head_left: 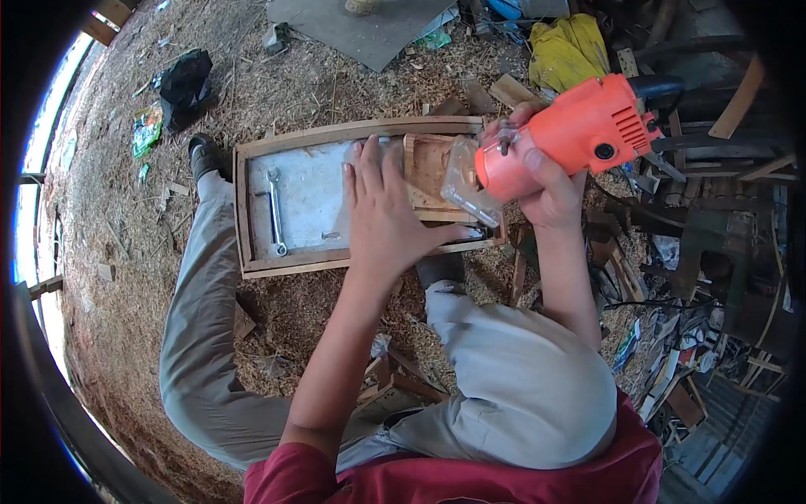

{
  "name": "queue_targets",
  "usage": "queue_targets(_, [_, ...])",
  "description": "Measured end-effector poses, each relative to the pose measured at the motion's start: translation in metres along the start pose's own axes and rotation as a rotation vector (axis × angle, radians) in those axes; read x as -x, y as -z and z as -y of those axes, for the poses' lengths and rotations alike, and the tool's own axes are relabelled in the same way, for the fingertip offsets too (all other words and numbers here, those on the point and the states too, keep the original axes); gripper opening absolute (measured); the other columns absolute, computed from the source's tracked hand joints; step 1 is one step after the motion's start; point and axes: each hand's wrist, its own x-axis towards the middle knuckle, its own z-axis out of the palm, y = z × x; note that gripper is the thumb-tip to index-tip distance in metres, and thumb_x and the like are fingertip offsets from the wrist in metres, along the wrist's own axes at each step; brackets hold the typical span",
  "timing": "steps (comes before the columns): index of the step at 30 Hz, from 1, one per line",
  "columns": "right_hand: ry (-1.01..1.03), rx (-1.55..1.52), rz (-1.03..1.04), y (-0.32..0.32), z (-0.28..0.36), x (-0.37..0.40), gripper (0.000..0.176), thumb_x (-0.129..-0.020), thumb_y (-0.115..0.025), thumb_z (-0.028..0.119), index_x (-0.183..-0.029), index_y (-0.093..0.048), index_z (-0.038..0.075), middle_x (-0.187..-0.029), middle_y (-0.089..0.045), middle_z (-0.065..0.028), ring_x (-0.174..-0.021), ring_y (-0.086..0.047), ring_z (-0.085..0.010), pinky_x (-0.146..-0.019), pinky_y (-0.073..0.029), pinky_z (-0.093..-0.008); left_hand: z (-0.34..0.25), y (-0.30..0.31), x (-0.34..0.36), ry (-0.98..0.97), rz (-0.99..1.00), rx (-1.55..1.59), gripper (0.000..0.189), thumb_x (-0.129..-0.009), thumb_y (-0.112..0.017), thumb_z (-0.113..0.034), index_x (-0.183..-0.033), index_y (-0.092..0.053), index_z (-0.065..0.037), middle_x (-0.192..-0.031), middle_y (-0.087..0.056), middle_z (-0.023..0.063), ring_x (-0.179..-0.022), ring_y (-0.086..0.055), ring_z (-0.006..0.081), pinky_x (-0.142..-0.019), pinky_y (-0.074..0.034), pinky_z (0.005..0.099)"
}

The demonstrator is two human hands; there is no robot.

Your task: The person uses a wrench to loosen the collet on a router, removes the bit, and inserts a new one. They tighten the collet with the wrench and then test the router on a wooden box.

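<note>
My right hand (550,181) is wrapped round an orange trim router (579,126), tilted above the right end of a shallow wooden tray (290,267). The router's clear plastic base (470,189) faces down and left. My left hand (382,197) lies spread over the tray, fingers pointing away from me and thumb stretched right to the near rim, beside a small dark metal piece (474,232). A combination wrench (275,212) rests on the tray's pale bottom at the left. Under the router sits a smaller wooden frame (409,168) inside the tray, partly hidden by my left hand.
Sawdust and wood shavings (117,218) cover the ground. A black plastic bag (185,84) lies at the upper left, a grey board (353,29) at the top. A yellow cloth (569,52) and scrap wood crowd the right. My legs bend on both sides of the tray.
</note>
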Motion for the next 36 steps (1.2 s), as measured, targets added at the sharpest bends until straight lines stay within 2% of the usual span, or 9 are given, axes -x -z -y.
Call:
queue_targets(4, [-0.041, 0.009, -0.062, 0.008, -0.005, -0.005, 0.064, -0.085, -0.075, 0.019, -0.139, -0.043, 0.011, -0.119, -0.057, -0.014, -0.107, -0.064, -0.0355, -0.093, -0.056, -0.0524, -0.013, -0.012, -0.002, 0.063, -0.083, -0.036, 0.127, -0.053, -0.091, -0.063, -0.144, -0.039, 0.008, -0.151, -0.035, 0.0335, -0.148, -0.026, 0.0527, -0.122, -0.017, 0.0635])
queue_targets(7, [-0.013, -0.041, -0.128, 0.001, -0.006, -0.006, 0.059, -0.085, -0.073, 0.009, -0.136, -0.044, 0.004, -0.117, -0.06, -0.0149, -0.104, -0.067, -0.0319, -0.089, -0.059, -0.0499, -0.011, -0.013, 0.0, 0.063, -0.092, -0.028, 0.123, -0.057, -0.09, -0.063, -0.144, -0.04, 0.008, -0.149, -0.037, 0.033, -0.147, -0.028, 0.0519, -0.121, -0.018, 0.0635])
queue_targets(10, [0.023, 0.057, -0.048, 0.002, -0.006, -0.007, 0.06, -0.085, -0.073, 0.011, -0.137, -0.044, 0.004, -0.117, -0.06, -0.0151, -0.106, -0.067, -0.0321, -0.091, -0.058, -0.0495, -0.004, -0.008, 0.005, 0.08, -0.014, -0.044, 0.117, -0.061, -0.089, -0.062, -0.145, -0.042, 0.005, -0.151, -0.039, 0.0293, -0.146, -0.032, 0.0497, -0.119, -0.022, 0.0647])
queue_targets(16, [0.082, 0.091, 0.072, 0.003, -0.017, -0.007, 0.064, -0.082, -0.074, 0.013, -0.138, -0.043, 0.005, -0.118, -0.059, -0.0167, -0.109, -0.066, -0.0329, -0.093, -0.057, -0.049, -0.014, -0.007, 0.019, 0.062, -0.063, -0.023, 0.119, -0.059, -0.089, -0.063, -0.142, -0.042, 0.008, -0.147, -0.044, 0.0268, -0.144, -0.037, 0.0468, -0.119, -0.024, 0.0645])
queue_targets(20, [0.072, 0.031, 0.065, 0.005, -0.02, -0.011, 0.065, -0.081, -0.074, 0.013, -0.138, -0.044, 0.006, -0.118, -0.059, -0.0154, -0.111, -0.065, -0.0349, -0.094, -0.057, -0.0506, -0.018, -0.012, 0.013, 0.131, -0.1, -0.055, 0.12, -0.056, -0.089, -0.066, -0.14, -0.042, 0.008, -0.145, -0.044, 0.0258, -0.144, -0.036, 0.0462, -0.118, -0.025, 0.0645])
queue_targets(22, [0.067, 0.026, 0.088, 0.004, -0.016, -0.017, 0.063, -0.082, -0.073, 0.013, -0.138, -0.045, 0.007, -0.119, -0.059, -0.0143, -0.112, -0.065, -0.0365, -0.094, -0.057, -0.0521, -0.018, -0.013, 0.012, 0.13, -0.111, -0.057, 0.116, -0.057, -0.09, -0.062, -0.138, -0.043, 0.007, -0.143, -0.045, 0.0254, -0.144, -0.036, 0.0455, -0.118, -0.025, 0.064])
queue_targets(28, [-0.011, 0.19, -0.121, -0.013, 0.002, -0.019, 0.056, -0.086, -0.07, 0.013, -0.136, -0.047, 0.007, -0.122, -0.06, -0.0137, -0.119, -0.063, -0.0398, -0.095, -0.057, -0.0538, -0.015, -0.012, 0.018, 0.109, -0.109, -0.013, 0.11, -0.059, -0.091, -0.051, -0.138, -0.043, 0.007, -0.141, -0.046, 0.0263, -0.143, -0.039, 0.0442, -0.119, -0.025, 0.0629])
queue_targets(31, [-0.019, 0.025, -0.054, -0.008, -0.002, -0.017, 0.055, -0.087, -0.069, 0.014, -0.137, -0.047, 0.006, -0.121, -0.061, -0.0151, -0.119, -0.062, -0.0392, -0.096, -0.057, -0.0535, -0.015, -0.014, 0.019, 0.116, -0.095, -0.003, 0.11, -0.059, -0.092, -0.049, -0.14, -0.042, 0.008, -0.141, -0.047, 0.0269, -0.143, -0.039, 0.0436, -0.119, -0.024, 0.063])
queue_targets(36, [0.047, 0.097, 0.021, -0.003, -0.007, -0.017, 0.056, -0.084, -0.073, 0.021, -0.133, -0.047, 0.007, -0.117, -0.061, -0.0169, -0.114, -0.063, -0.0352, -0.098, -0.055, -0.0532, -0.016, -0.019, 0.018, 0.066, -0.152, -0.039, 0.113, -0.058, -0.092, -0.05, -0.142, -0.042, 0.007, -0.141, -0.047, 0.0278, -0.142, -0.04, 0.0433, -0.119, -0.024, 0.0627])
